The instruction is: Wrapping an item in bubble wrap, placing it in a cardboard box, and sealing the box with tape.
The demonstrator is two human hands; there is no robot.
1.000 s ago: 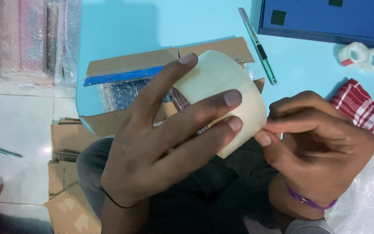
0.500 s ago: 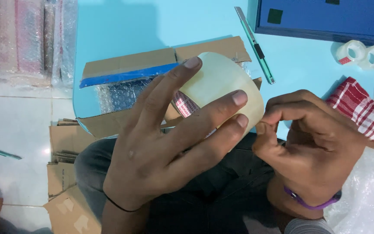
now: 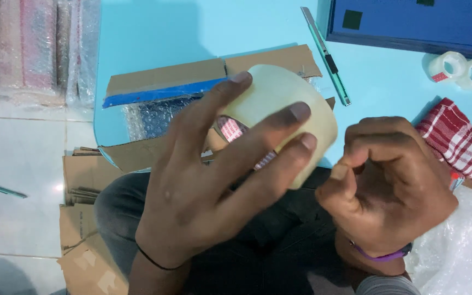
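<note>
My left hand (image 3: 214, 186) grips a wide roll of clear packing tape (image 3: 282, 95), fingers spread over its outer face and thumb out of sight behind it. My right hand (image 3: 389, 180) is curled just right of the roll, with the thumb tip at the roll's lower edge; whether it pinches the tape end is too small to tell. Both hands hover over my lap. Behind the roll, an open cardboard box (image 3: 165, 82) holding a bubble-wrapped blue item (image 3: 154, 117) lies on the light blue table (image 3: 165, 33).
A green utility knife (image 3: 326, 54) lies on the table beside a blue box (image 3: 411, 22). Two small clear tape rolls (image 3: 460, 68) and a red checked cloth (image 3: 457, 139) sit at right. Flattened cardboard (image 3: 83, 186) lies on the white floor; bubble-wrap bundles (image 3: 28, 49) stand at left.
My left hand has turned the roll slightly and lifted it a little. My right hand's fingers have curled tighter and shifted along the roll's lower right edge.
</note>
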